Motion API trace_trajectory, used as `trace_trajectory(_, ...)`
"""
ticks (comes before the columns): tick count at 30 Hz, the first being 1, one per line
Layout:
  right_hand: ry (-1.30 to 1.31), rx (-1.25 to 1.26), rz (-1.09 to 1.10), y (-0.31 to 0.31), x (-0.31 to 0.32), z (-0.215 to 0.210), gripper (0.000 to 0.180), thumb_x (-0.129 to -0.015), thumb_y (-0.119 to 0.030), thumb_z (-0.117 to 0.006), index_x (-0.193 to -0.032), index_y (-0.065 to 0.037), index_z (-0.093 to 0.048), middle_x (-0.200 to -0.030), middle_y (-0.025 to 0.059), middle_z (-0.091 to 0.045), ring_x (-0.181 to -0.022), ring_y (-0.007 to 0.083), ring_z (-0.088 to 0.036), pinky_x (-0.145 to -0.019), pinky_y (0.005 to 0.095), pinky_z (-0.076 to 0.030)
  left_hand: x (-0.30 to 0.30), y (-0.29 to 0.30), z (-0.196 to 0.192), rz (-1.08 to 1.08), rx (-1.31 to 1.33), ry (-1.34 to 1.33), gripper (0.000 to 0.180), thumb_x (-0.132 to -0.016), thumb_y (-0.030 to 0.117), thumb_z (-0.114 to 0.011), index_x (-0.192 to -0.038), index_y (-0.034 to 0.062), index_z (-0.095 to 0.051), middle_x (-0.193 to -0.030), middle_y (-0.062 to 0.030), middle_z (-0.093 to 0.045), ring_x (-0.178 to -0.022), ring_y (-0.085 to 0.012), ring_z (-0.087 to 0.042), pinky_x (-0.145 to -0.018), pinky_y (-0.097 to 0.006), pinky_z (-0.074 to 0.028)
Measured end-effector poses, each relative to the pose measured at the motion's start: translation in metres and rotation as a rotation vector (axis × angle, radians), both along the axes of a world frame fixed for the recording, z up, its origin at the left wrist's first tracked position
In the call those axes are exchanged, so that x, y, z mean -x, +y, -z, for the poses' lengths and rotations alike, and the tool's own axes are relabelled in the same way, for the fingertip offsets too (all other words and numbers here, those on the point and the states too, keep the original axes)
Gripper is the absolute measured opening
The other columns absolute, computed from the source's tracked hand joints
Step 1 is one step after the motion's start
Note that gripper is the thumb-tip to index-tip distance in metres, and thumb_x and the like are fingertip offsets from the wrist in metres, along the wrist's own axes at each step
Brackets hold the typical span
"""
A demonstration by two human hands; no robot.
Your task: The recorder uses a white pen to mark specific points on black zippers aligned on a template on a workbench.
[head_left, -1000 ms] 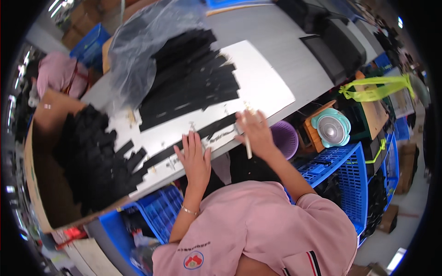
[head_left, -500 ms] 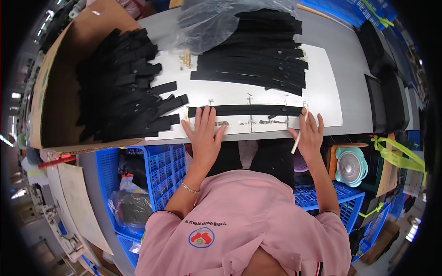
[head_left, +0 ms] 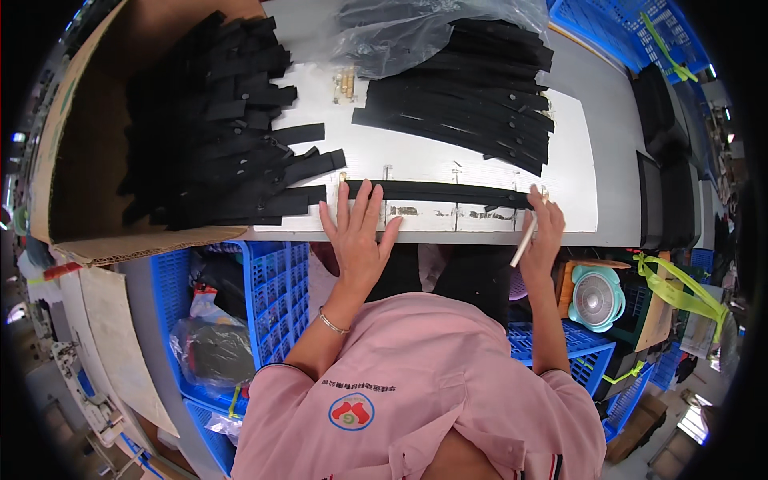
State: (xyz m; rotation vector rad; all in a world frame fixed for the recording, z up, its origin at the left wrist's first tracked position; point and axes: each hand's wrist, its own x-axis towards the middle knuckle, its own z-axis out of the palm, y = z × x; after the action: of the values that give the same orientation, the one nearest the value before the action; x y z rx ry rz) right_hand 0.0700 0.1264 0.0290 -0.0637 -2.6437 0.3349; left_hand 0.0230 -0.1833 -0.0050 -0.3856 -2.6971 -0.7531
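Observation:
A long black fabric strip (head_left: 448,191) lies straight along the near part of a white board (head_left: 580,152) that bears dark marks. My left hand (head_left: 358,232) rests flat on the strip's left end, its fingers stretched and slightly apart. At the other end my right hand (head_left: 545,232) holds a slim white pencil-like stick (head_left: 523,240), its fingertips touching or nearly touching the strip's end. Whether the stick's upper tip meets the strip is hidden by the fingers. Behind lies a layered row of similar black strips (head_left: 464,100), some with small round snaps.
On the left a cardboard box (head_left: 76,152) lies open beside a heap of black strips (head_left: 216,136). Clear plastic film (head_left: 400,40) covers part of the far strips. Black bins (head_left: 660,184) stand at right. Below are blue crates (head_left: 276,300) and a turquoise fan (head_left: 598,298).
The whole view has shifted a little, moving the table items rightward. My right hand's fingers have drawn closer together at the strip's end, still with the white stick. My left hand stays on the strip.

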Motion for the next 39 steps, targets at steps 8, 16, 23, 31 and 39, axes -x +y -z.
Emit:
trace_trajectory(8,-0.333,1.068,-0.236,-0.111,0.060,-0.019,0.028,-0.106,-0.016,-0.055,-0.127,-0.002,-0.068,-0.097,0.0061,-0.069,-0.082,0.0087,-0.057,-0.076,0.0228,-0.046,0.000,-0.003,0.007,-0.003,-0.042,-0.002,0.057,-0.090,0.031,-0.078,-0.141,0.0101,-0.063,-0.149,-0.0074,-0.058,-0.147,-0.0352,-0.041,-0.122,-0.058,-0.015)
trace_trajectory(16,-0.329,1.124,-0.312,-0.150,0.092,0.019,0.021,-0.106,-0.013,-0.059,-0.108,0.003,-0.072,-0.092,0.0039,-0.067,-0.080,0.0069,-0.058,-0.071,0.0216,-0.045,0.000,-0.001,0.006,0.007,-0.026,0.024,0.059,-0.088,0.035,-0.078,-0.139,0.0092,-0.063,-0.147,-0.0084,-0.058,-0.145,-0.0355,-0.044,-0.120,-0.059,-0.022)
trace_trajectory(23,-0.338,0.998,-0.392,-0.151,0.093,0.025,0.019,-0.104,-0.013,-0.063,-0.107,0.003,-0.072,-0.101,0.0067,-0.072,-0.084,0.0113,-0.066,-0.075,0.0241,-0.052,0.000,-0.003,0.008,-0.003,-0.032,0.029,0.061,-0.089,0.036,-0.077,-0.141,0.0086,-0.062,-0.148,-0.0086,-0.058,-0.146,-0.0354,-0.043,-0.121,-0.058,-0.022)
trace_trajectory(31,-0.309,0.922,-0.400,-0.152,0.092,0.027,0.018,-0.103,-0.012,-0.063,-0.106,0.003,-0.072,-0.099,0.0081,-0.072,-0.084,0.0117,-0.066,-0.075,0.0249,-0.053,-0.001,-0.002,0.008,-0.006,-0.047,0.028,0.061,-0.088,0.033,-0.078,-0.141,0.0071,-0.061,-0.148,-0.0084,-0.058,-0.146,-0.0361,-0.043,-0.120,-0.059,-0.021)
trace_trajectory(39,-0.268,0.936,-0.504,-0.146,0.091,0.028,0.019,-0.098,-0.016,-0.068,-0.092,0.001,-0.075,-0.077,0.0077,-0.073,-0.064,0.0143,-0.065,-0.059,0.0284,-0.050,0.000,-0.001,0.007,-0.010,-0.071,0.013,0.059,-0.088,0.031,-0.078,-0.141,0.0088,-0.063,-0.148,-0.0078,-0.059,-0.147,-0.0348,-0.043,-0.122,-0.056,-0.018)
